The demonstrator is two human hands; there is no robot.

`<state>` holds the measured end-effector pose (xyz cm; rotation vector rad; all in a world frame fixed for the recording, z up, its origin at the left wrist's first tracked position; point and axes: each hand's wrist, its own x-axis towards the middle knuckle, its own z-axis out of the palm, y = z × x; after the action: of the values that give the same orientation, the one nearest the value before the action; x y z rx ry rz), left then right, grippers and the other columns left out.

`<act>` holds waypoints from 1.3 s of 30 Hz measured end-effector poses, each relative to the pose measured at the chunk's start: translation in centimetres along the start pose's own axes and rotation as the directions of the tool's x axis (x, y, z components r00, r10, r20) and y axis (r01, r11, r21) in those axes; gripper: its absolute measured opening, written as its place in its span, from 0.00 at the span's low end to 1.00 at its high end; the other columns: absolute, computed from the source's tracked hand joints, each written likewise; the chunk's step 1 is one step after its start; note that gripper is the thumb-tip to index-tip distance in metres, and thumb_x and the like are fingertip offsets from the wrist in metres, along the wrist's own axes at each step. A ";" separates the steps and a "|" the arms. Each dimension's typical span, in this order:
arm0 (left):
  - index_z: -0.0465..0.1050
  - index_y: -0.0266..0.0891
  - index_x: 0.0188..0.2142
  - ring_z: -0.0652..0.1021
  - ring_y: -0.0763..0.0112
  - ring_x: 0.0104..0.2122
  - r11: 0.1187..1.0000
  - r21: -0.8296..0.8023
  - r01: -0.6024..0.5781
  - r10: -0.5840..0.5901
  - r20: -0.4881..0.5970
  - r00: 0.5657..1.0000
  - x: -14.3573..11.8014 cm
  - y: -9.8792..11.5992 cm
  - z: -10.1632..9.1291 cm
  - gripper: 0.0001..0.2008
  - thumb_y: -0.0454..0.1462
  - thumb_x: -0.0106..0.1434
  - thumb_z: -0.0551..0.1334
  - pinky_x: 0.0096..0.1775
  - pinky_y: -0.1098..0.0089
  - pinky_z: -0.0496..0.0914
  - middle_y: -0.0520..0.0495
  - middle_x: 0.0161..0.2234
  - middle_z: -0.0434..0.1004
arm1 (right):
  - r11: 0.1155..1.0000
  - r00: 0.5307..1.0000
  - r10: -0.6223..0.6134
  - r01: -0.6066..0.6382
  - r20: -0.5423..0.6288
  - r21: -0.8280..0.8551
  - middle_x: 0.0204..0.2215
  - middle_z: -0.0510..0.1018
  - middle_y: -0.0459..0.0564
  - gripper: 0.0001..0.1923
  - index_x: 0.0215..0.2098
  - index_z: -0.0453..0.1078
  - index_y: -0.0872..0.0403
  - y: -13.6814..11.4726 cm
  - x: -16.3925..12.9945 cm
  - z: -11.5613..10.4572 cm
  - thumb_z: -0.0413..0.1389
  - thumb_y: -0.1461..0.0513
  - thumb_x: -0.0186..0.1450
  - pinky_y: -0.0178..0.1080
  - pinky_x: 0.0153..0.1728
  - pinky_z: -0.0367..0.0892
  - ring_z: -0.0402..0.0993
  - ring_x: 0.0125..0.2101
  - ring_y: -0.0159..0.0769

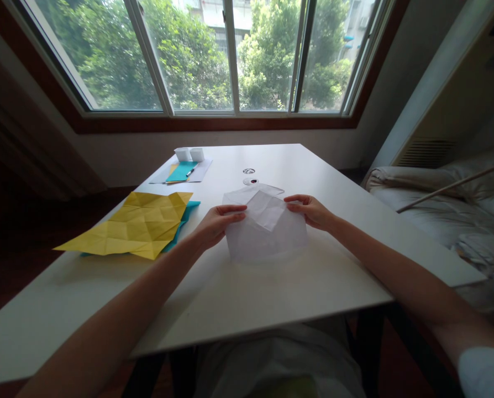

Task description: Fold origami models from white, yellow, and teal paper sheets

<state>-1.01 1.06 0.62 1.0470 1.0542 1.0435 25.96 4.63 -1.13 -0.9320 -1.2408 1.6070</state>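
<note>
A small folded square of white paper (267, 211) is held up between my two hands over the middle of the table. My left hand (217, 221) pinches its left side between thumb and fingers. On the opposite side, my right hand (311, 210) grips the right corner the same way. Crease lines run across the folded paper. Beneath and behind it spreads a larger, thin white sheet (267, 249) with a raised flap at the back. I cannot tell whether the two are one piece.
Left of my hands lies a creased yellow paper (141, 221) over a teal paper (182, 225). Farther back are two small white boxes (189, 154), a teal sheet (181, 171) and a pen (192, 169). Two small round items (250, 181) sit beyond the white paper on the white table (346, 265).
</note>
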 end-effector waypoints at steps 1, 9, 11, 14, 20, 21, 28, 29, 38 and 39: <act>0.78 0.36 0.34 0.76 0.73 0.28 1.000 0.000 0.002 -0.002 -0.005 1.000 0.0 0.0 0.0 0.18 0.35 0.40 0.72 0.30 0.74 0.70 0.45 0.31 0.78 | 1.000 1.000 0.003 -0.003 0.007 -0.006 0.26 0.78 0.45 0.15 0.35 0.75 0.53 0.0 0.0 0.0 0.66 0.62 0.47 0.31 0.26 0.69 0.73 0.24 0.28; 0.77 0.37 0.39 0.75 0.73 0.27 1.000 0.016 -0.023 0.023 0.000 1.000 0.0 0.1 0.2 0.22 0.35 0.40 0.72 0.30 0.73 0.70 0.46 0.32 0.79 | 0.998 0.999 -0.015 0.017 0.034 -0.060 0.31 0.79 0.46 0.18 0.37 0.75 0.53 -0.3 -0.5 0.8 0.66 0.64 0.46 0.33 0.30 0.70 0.74 0.28 0.29; 0.76 0.37 0.39 0.75 0.72 0.26 0.999 0.027 -0.034 0.034 -0.005 0.999 -0.1 0.0 0.4 0.23 0.36 0.40 0.72 0.30 0.72 0.70 0.46 0.31 0.79 | 0.998 0.999 -0.025 0.027 0.037 -0.065 0.31 0.79 0.47 0.18 0.37 0.75 0.53 -0.2 -0.6 1.1 0.67 0.63 0.46 0.34 0.30 0.70 0.74 0.28 0.30; 0.77 0.35 0.37 0.75 0.73 0.24 0.998 0.043 -0.046 0.048 -0.048 0.998 -0.2 0.0 0.7 0.22 0.36 0.39 0.73 0.28 0.73 0.70 0.47 0.28 0.79 | 0.997 0.999 -0.037 0.039 0.032 -0.062 0.29 0.79 0.47 0.18 0.36 0.76 0.54 0.0 -0.7 1.5 0.67 0.62 0.46 0.35 0.29 0.70 0.73 0.27 0.31; 0.77 0.35 0.34 0.75 0.73 0.23 0.998 0.030 -0.060 0.061 -0.049 0.997 -0.2 -0.1 0.9 0.20 0.37 0.39 0.73 0.28 0.73 0.69 0.47 0.26 0.78 | 0.998 0.998 -0.035 0.037 0.050 -0.049 0.30 0.79 0.47 0.17 0.36 0.75 0.53 0.5 -0.8 2.0 0.66 0.61 0.46 0.35 0.30 0.69 0.73 0.28 0.32; 0.77 0.35 0.34 0.75 0.73 0.23 0.998 0.023 -0.064 0.065 -0.047 0.997 -0.2 -0.1 0.9 0.20 0.37 0.39 0.73 0.28 0.72 0.69 0.47 0.26 0.78 | 0.999 0.997 -0.025 0.028 0.074 -0.042 0.31 0.79 0.47 0.18 0.37 0.75 0.53 0.5 -0.8 2.0 0.66 0.61 0.47 0.35 0.31 0.70 0.73 0.29 0.32; 0.77 0.35 0.33 0.75 0.73 0.24 0.996 -0.009 -0.084 0.084 -0.064 0.994 0.5 0.0 0.0 0.19 0.37 0.39 0.73 0.28 0.72 0.70 0.46 0.28 0.78 | 0.994 0.995 -0.065 0.070 0.071 -0.078 0.43 0.74 0.47 0.24 0.52 0.65 0.44 -0.4 -0.1 -0.2 0.59 0.55 0.57 0.37 0.38 0.69 0.72 0.36 0.31; 0.77 0.34 0.33 0.75 0.72 0.24 0.996 0.004 -0.086 0.086 -0.064 0.994 0.6 0.0 -0.1 0.19 0.37 0.39 0.73 0.27 0.71 0.70 0.45 0.28 0.78 | 0.987 0.996 -0.086 0.090 0.037 -0.133 0.45 0.73 0.46 0.24 0.52 0.64 0.42 -0.5 0.1 -0.9 0.58 0.53 0.57 0.38 0.40 0.68 0.71 0.38 0.32; 0.77 0.35 0.31 0.76 0.69 0.24 0.999 0.029 -0.029 0.028 0.042 0.999 0.2 0.6 0.7 0.17 0.37 0.39 0.72 0.27 0.70 0.71 0.46 0.26 0.78 | 0.929 0.987 -0.161 0.154 0.006 -0.337 0.56 0.62 0.47 0.23 0.51 0.65 0.43 -0.8 0.7 -2.8 0.57 0.53 0.58 0.40 0.43 0.68 0.64 0.50 0.39; 0.77 0.35 0.31 0.76 0.69 0.24 1.000 0.009 -0.015 0.015 0.052 0.999 0.1 0.6 0.8 0.16 0.36 0.39 0.72 0.27 0.70 0.71 0.46 0.26 0.78 | 0.939 0.987 -0.151 0.158 0.047 -0.307 0.57 0.61 0.47 0.23 0.51 0.65 0.43 -0.9 0.5 -2.5 0.57 0.54 0.57 0.39 0.43 0.68 0.64 0.51 0.39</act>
<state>-0.25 1.18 1.32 1.0854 1.0110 1.0193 28.32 6.01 -0.83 -0.9821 -1.5733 1.3252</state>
